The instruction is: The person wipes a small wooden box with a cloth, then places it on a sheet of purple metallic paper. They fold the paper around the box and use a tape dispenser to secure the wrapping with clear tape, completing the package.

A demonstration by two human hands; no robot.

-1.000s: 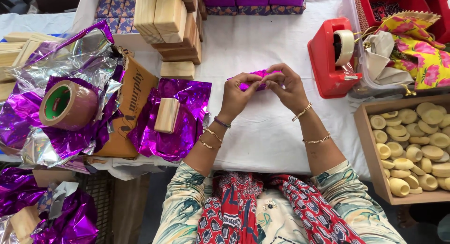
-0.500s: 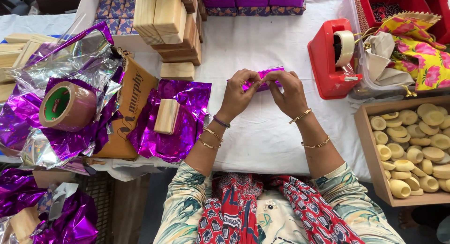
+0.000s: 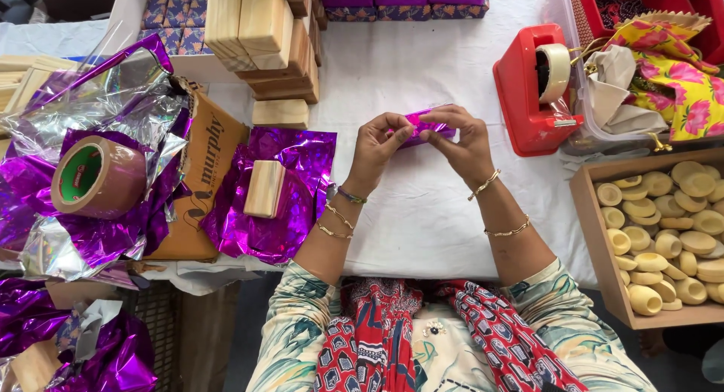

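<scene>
Over the middle of the white-covered worktop [image 3: 422, 211] I see both hands closed on one small block wrapped in shiny purple foil [image 3: 424, 126], held just above the cloth. My left hand [image 3: 377, 147] pinches its left end with thumb and fingers; my right hand [image 3: 464, 143] grips the right end, fingers curled over the top. Whether the foil is fully folded shut at the ends I cannot tell, since the fingers hide them.

Left of the hands, a bare pale wooden block [image 3: 265, 188] lies on a crumpled sheet of purple foil [image 3: 294, 211], apart from the left wrist. Further left, a roll of brown packing tape [image 3: 98, 177] rests on a heap of purple and silver foil [image 3: 83, 120]. Stacked wooden blocks [image 3: 260, 30] stand at the far edge. To the right, a red tape dispenser [image 3: 532, 90] sits near the right hand, and a wooden tray of pale yellow round pieces [image 3: 671, 241] lies beside the right forearm
</scene>
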